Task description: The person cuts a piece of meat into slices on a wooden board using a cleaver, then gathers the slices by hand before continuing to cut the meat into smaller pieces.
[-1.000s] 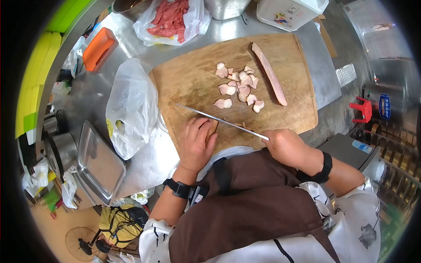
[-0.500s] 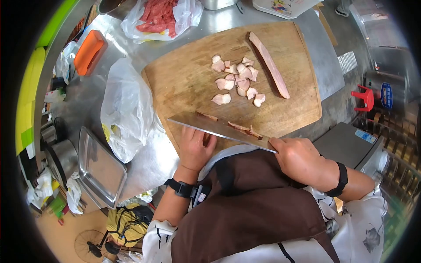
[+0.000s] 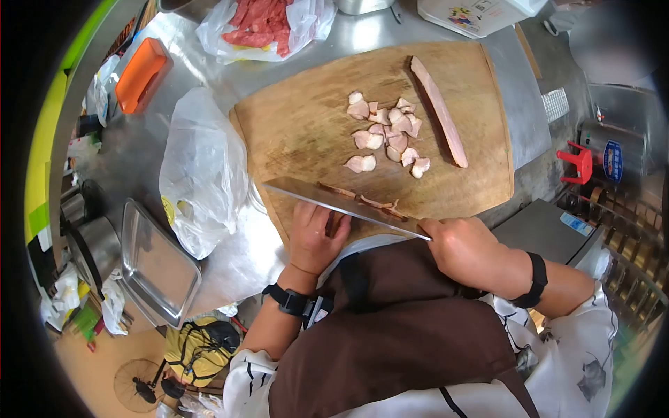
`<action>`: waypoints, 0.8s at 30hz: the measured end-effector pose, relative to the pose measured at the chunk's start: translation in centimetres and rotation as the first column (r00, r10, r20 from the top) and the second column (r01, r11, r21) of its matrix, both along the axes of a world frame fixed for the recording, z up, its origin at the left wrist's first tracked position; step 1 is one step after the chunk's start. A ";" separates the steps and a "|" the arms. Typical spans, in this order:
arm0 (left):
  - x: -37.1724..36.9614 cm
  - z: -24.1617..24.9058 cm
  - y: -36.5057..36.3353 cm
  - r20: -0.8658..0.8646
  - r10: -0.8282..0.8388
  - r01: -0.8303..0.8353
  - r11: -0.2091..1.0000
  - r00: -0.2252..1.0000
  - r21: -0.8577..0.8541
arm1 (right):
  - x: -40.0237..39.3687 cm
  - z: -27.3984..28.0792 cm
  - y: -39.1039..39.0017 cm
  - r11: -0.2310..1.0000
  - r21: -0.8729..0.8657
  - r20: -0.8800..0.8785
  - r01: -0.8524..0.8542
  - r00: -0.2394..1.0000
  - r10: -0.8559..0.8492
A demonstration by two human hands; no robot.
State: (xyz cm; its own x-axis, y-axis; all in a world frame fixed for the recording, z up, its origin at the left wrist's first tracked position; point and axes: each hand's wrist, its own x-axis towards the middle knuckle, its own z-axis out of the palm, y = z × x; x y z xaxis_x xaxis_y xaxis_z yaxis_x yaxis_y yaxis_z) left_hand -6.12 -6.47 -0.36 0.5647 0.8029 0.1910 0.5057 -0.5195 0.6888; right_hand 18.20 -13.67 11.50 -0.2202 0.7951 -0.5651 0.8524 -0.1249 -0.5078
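Note:
My right hand is wrapped round the handle of a kitchen knife, whose long blade lies slanted over the near edge of a wooden cutting board. Thin brown trimmings rest along the far side of the blade. My left hand is at the blade's near side, thumb and fingers curled together. The blade partly hides its fingertips, so what they hold, if anything, does not show. Beyond the knife lie several pale pink meat slices. A long strip of meat lies to their right.
A clear plastic bag and a transparent tray are on the left. Further back are an orange container, a bag of red meat and a white printed box. A red stool stands on the floor at right.
The view has shifted slightly, so the board and the meat appear a little further right and lower. Both hands and the knife keep nearly the same pose at the board's near edge.

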 end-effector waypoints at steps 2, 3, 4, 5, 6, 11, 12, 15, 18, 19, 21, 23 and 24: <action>-0.1 -0.2 -0.2 0.011 -0.001 0.001 1.000 1.000 -0.008 | -1.2 -1.4 1.3 1.000 0.007 -0.021 0.003 1.000 -0.003; -0.2 -0.4 -0.2 0.017 -0.006 0.006 1.000 1.000 -0.006 | -2.0 -2.3 2.3 1.000 0.017 -0.032 0.009 0.999 -0.009; -0.3 -0.5 -0.2 0.023 -0.012 0.012 1.000 1.000 -0.002 | -3.2 -3.0 3.5 0.999 0.052 -0.053 0.000 0.999 0.003; -0.3 -0.5 -0.2 0.023 -0.006 0.006 1.000 1.000 -0.004 | -4.4 -3.7 5.0 0.996 0.093 -0.072 -0.012 0.997 0.019; -0.2 -0.5 -0.2 0.021 -0.002 0.002 1.000 1.000 -0.003 | -4.9 -4.1 5.6 0.990 0.137 -0.091 -0.022 0.995 0.035; -0.1 0.1 -0.2 0.014 -0.011 0.011 1.000 1.000 0.013 | -3.0 -3.6 3.0 0.994 0.103 -0.019 0.017 1.000 -0.015; -0.1 0.4 -0.3 0.037 -0.008 0.007 1.000 0.999 0.023 | -2.2 -3.1 1.8 0.998 0.054 0.021 0.026 0.999 -0.027; -0.3 0.4 -0.5 0.060 -0.022 0.018 0.998 0.998 0.057 | 0.6 -3.2 -0.9 0.994 0.052 0.002 0.094 0.996 -0.094; -0.3 0.3 -0.4 0.057 -0.043 0.040 0.997 0.997 0.058 | 0.4 -2.6 -1.9 0.974 0.104 0.009 0.201 0.979 -0.203; -0.2 0.4 -0.5 0.056 -0.038 0.035 0.998 0.998 0.052 | 0.3 -2.2 -2.0 0.974 0.095 0.004 0.206 0.978 -0.207; -0.1 0.5 -0.6 0.047 -0.020 0.018 0.999 0.999 0.044 | 0.2 -1.1 -2.0 0.974 0.076 -0.009 0.215 0.977 -0.215; 0.0 0.4 -0.8 0.034 0.004 -0.005 0.999 0.999 0.039 | 0.1 0.0 -2.3 0.982 0.089 -0.003 0.164 0.986 -0.165; 0.0 0.4 -0.8 0.007 -0.004 0.004 0.999 1.000 0.041 | 0.0 0.4 -2.5 0.985 0.097 0.001 0.139 0.990 -0.140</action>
State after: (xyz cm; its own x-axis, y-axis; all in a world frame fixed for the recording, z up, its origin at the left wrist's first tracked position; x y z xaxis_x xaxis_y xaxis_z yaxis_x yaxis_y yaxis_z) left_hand -6.17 -7.27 0.02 0.5664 0.7921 0.2276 0.4991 -0.5495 0.6701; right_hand 18.25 -16.14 11.89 -0.0991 0.8685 -0.4856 0.8339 -0.1938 -0.5168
